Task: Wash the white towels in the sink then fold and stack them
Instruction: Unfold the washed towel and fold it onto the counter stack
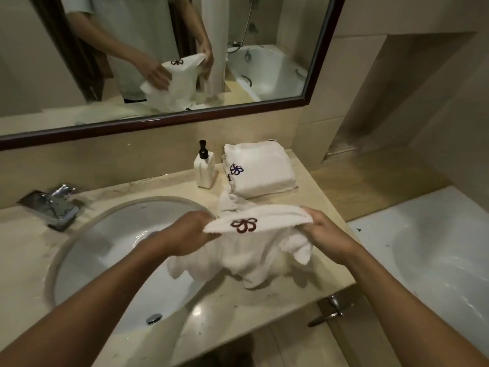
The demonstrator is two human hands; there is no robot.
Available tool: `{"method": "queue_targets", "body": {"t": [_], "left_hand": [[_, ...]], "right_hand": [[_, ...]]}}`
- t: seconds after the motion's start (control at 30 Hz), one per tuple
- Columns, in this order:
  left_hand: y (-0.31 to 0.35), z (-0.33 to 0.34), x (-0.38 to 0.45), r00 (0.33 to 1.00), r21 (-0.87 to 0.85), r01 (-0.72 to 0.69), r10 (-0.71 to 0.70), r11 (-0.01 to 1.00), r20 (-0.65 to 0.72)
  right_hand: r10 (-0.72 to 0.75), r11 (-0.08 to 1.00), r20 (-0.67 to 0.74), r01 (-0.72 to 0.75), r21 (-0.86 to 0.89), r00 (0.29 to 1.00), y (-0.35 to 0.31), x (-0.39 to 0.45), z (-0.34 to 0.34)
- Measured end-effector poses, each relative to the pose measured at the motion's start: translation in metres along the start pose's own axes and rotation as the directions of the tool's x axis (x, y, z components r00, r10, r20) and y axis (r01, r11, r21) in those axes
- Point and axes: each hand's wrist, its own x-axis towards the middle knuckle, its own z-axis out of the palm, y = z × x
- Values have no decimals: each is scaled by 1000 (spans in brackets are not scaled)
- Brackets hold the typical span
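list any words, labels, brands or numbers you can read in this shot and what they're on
No readable words or numbers anywhere.
Held towel: embroidered dark red flower-like emblem, no letters.
Folded towel stack: purple emblem of the same shape, no letters.
Pump bottle: faint lines of print, too small and blurred to read.
Small tag at the back corner of the stack: too small to read.

Sink basin [87, 263] lies open; soap bottle [204, 168] and folded towels [260, 169] (probably stacked) crowd the back corner
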Motion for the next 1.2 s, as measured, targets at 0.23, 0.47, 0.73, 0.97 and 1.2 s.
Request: {"method": "queue_targets", "body": {"t": [0.23, 0.47, 0.73, 0.97, 1.2], "left_hand": [[60, -56, 5, 994, -673, -106, 64, 732, -87], [88, -121, 29, 927, 46, -166, 172, 985, -333], [130, -175, 37, 671, -104, -437, 247, 893, -699], [88, -124, -8, 986, -255, -160, 165, 954, 0], [14, -10, 8, 881, -135, 57, 14, 989, 472]], "right_hand": [[-86, 952, -329, 175, 250, 940, -84, 14, -23], [-383, 923, -502, 347, -167, 775, -153, 10, -76], [-493, 815, -749, 535, -221, 443, -218, 0, -93], [-67, 998, -334, 60, -33, 940, -127, -21, -61], [436, 871, 40, -411, -269, 899, -10, 0, -3]]}}
